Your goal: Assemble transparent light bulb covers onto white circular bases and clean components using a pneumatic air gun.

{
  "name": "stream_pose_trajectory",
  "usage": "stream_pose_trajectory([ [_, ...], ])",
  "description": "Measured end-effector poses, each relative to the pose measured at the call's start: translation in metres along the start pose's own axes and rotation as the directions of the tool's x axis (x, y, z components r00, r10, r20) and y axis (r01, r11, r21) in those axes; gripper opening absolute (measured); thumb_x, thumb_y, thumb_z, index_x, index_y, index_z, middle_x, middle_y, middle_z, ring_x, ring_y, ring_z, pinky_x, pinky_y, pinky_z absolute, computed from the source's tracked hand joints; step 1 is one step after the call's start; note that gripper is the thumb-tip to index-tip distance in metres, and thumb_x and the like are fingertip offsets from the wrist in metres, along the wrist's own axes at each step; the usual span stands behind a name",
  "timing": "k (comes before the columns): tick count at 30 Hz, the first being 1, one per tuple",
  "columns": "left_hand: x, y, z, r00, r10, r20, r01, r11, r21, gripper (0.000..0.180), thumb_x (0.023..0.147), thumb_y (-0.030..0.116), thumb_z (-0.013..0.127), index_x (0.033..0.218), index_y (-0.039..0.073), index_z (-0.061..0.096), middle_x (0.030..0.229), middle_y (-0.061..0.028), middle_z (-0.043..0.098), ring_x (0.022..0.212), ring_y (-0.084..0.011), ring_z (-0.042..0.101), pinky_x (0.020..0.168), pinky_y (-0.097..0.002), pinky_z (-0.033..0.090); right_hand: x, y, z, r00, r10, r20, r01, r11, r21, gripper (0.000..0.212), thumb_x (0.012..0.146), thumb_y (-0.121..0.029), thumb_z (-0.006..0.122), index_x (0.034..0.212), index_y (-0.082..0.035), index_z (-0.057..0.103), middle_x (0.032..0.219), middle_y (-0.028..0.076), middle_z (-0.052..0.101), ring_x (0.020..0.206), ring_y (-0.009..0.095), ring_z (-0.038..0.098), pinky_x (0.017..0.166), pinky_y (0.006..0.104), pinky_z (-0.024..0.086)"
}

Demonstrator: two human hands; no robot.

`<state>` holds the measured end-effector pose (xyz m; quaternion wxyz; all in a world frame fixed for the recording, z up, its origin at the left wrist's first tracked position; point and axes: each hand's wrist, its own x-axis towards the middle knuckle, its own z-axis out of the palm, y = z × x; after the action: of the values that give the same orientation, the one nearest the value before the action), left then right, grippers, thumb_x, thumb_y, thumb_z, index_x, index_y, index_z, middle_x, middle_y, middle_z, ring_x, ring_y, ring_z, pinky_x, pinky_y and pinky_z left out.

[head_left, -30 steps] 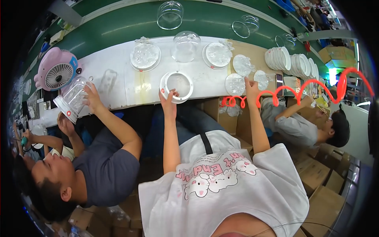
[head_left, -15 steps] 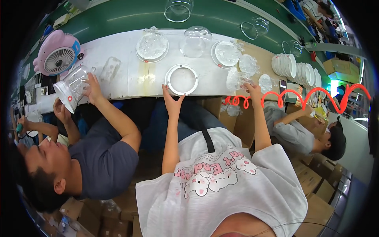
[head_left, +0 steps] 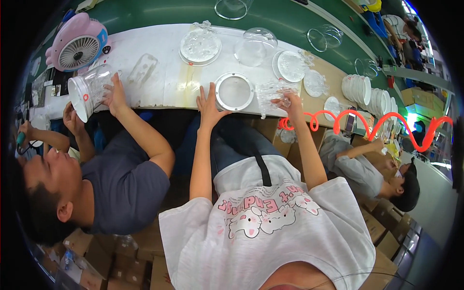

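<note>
A white ring (head_left: 219,100) with small holes round its rim lies flat near the table's front edge. Beside its left side is my left hand (head_left: 209,111), fingers spread, thumb pointing toward the ring's near edge; whether it touches is hard to tell. My right hand (head_left: 293,107) pinches a crinkled clear plastic piece (head_left: 271,95) just right of the ring. Behind the ring stands a clear dome (head_left: 256,47). White discs under clear plastic, one at the left (head_left: 200,46) and one at the right (head_left: 291,66), lie on either side of the dome.
Stacked white rings (head_left: 356,89) stand at the right. A red coiled hose (head_left: 353,116) crosses in front of them. At left, a co-worker's hands (head_left: 115,99) hold a clear jar-like dome (head_left: 99,82) with a white rim, near a pink fan (head_left: 78,46). More clear covers (head_left: 325,37) lie behind.
My right hand has moved left with the clear plastic piece, closer to the ring. The fingers of my left hand have shifted up along the ring's left side. The whole view has shifted slightly.
</note>
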<state>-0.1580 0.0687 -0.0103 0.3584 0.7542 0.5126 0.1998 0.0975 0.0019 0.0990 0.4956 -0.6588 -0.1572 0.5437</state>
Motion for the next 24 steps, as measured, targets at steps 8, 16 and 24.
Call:
stream_pose_trajectory([
  [8, -0.006, 0.010, 0.019, 0.997, -0.043, -0.060, 0.043, 0.999, 0.008, 0.107, 0.053, 0.036, 0.082, 0.138, 0.007, 0.024, 0.142, -0.0106, 0.027, 0.134, -0.0370, 0.011, 0.102, -0.0576, 0.012, -0.004, 0.001, 0.030, 0.998, -0.027, 0.052, 0.036, 0.982, -0.187, 0.033, 0.088, -0.028, 0.048, 0.104, 0.001, 0.054, 0.076, 0.005, 0.060, 0.084, 0.019, 0.062, 0.075, 0.0266, 0.044],
  [16, -0.022, 0.043, 0.004, 0.977, -0.214, 0.021, 0.104, 0.383, -0.918, 0.094, 0.067, 0.022, 0.076, 0.140, 0.005, 0.019, 0.143, -0.0153, 0.021, 0.134, -0.0265, 0.018, 0.106, -0.0462, 0.018, -0.028, -0.015, 0.040, 0.952, -0.190, 0.238, 0.272, 0.884, -0.380, 0.028, 0.091, -0.023, 0.049, 0.106, 0.001, 0.052, 0.096, 0.011, 0.060, 0.089, 0.018, 0.060, 0.077, 0.0261, 0.044],
  [24, -0.041, 0.079, 0.008, 0.970, -0.100, 0.220, 0.190, -0.247, -0.950, 0.073, 0.087, 0.052, 0.043, 0.137, 0.002, 0.023, 0.133, -0.0110, 0.039, 0.122, -0.0225, 0.041, 0.100, -0.0359, 0.034, -0.077, -0.049, 0.074, 0.933, 0.107, 0.343, 0.011, 0.945, -0.326, 0.039, 0.086, -0.020, 0.058, 0.117, 0.002, 0.048, 0.110, 0.011, 0.057, 0.102, 0.019, 0.056, 0.086, 0.0317, 0.046],
])
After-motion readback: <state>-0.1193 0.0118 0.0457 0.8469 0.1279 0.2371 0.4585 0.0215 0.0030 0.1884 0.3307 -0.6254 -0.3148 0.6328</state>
